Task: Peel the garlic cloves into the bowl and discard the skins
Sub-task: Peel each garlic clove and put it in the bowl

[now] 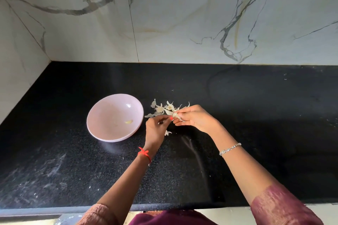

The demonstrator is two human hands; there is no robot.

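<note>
Together, left hand (156, 127) and right hand (194, 117) pinch a papery clove (176, 114).

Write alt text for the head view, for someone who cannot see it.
A person's right hand holds a garlic clove over a black counter while the left hand pinches its skin. Loose skins lie behind them; a pink bowl at left holds a peeled clove.

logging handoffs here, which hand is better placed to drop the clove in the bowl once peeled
Probably the left hand: it is next to the bowl. The right hand, pinching the clove, lies farther off and would have to pass it over.
</note>
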